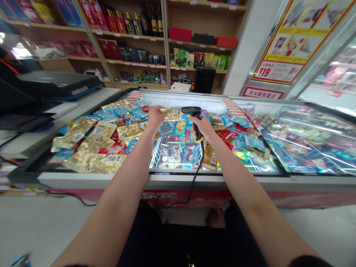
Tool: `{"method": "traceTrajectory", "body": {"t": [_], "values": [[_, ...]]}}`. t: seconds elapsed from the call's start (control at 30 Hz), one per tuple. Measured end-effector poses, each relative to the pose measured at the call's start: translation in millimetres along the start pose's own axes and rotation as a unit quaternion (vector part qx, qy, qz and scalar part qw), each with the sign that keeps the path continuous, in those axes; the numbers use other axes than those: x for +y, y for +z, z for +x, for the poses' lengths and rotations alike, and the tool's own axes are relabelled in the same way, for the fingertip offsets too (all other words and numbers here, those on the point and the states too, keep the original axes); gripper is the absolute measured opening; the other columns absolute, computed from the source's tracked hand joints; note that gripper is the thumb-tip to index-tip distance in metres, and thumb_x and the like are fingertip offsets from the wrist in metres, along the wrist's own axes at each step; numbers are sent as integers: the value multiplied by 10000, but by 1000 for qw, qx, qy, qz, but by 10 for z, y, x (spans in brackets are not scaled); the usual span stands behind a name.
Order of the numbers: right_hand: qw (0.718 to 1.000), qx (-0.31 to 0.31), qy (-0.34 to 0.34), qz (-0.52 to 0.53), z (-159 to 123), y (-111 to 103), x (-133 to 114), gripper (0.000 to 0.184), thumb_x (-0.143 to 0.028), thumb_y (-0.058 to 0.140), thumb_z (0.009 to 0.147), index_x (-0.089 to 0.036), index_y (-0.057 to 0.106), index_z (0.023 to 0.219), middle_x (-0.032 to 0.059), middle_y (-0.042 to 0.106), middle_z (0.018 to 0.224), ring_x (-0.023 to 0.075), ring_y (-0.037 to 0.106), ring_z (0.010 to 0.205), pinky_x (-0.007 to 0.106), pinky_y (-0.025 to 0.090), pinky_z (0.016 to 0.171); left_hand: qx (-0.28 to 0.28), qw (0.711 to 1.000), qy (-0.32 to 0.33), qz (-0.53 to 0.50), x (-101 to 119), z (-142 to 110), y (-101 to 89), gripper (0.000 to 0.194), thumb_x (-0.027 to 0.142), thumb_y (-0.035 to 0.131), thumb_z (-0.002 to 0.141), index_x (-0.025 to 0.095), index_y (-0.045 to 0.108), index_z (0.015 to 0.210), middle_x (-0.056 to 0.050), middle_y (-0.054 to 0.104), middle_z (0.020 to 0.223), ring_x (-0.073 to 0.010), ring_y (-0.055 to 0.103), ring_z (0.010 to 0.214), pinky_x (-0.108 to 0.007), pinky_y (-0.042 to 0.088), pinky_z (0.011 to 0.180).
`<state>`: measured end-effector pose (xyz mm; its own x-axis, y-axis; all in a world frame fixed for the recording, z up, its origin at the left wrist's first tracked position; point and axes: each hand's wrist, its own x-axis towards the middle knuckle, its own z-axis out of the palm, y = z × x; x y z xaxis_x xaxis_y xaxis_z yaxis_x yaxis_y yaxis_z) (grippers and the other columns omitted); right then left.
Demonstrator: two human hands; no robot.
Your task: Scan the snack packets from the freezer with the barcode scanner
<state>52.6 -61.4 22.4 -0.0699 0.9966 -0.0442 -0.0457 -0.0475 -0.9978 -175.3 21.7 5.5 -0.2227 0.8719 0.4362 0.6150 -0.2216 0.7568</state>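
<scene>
My right hand (204, 127) is wrapped round the grip of a black barcode scanner (191, 110) with a yellow-edged base. The scanner's head points left, and its cable hangs down over the freezer's front edge. Between the fingers of my left hand (156, 118) is the left end of a gold snack packet (172, 114). A white barcode label on the packet faces up, close to the scanner's head. Both hands are above a glass-topped chest freezer (164, 178) strewn with snack packets. Gold packets (96, 162) lie in a pile to the left, with blue and red ones among them.
More blue packets (254, 142) and red ones spread to the right. Through the glass, a white wire basket (157, 152) shows packaged goods. A dark flat device (59, 83) sits on the left counter (111, 94). Shelves (133, 33) with bottles and boxes stand behind.
</scene>
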Motion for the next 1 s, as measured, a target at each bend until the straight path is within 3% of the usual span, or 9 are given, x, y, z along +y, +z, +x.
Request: {"method": "traceTrajectory", "body": {"t": [0.27, 0.67, 1.0], "values": [[1000, -8, 5, -19, -11, -21, 3, 380, -281, 658, 988, -219, 510, 643, -21, 536, 443, 111, 450, 310, 238, 395, 309, -2, 1000, -19, -15, 42, -50, 17, 292, 208, 694, 700, 131, 789, 965, -28, 718, 736, -236, 664, 772, -311, 506, 746], [999, -20, 26, -22, -71, -7, -53, 365, -312, 727, 950, -231, 491, 683, -34, 529, 432, 110, 448, 318, 232, 394, 321, -7, 1000, -23, -6, 24, -49, 24, 310, 198, 680, 716, 126, 791, 996, -48, 752, 832, -231, 678, 822, -305, 505, 785], [999, -26, 25, -19, -58, -38, -35, 368, -362, 760, 921, -238, 493, 701, -27, 542, 442, 111, 453, 321, 230, 407, 328, 5, 999, -35, -15, 61, -66, 21, 310, 201, 672, 704, 142, 792, 983, -41, 753, 795, -249, 687, 814, -322, 525, 787]]}}
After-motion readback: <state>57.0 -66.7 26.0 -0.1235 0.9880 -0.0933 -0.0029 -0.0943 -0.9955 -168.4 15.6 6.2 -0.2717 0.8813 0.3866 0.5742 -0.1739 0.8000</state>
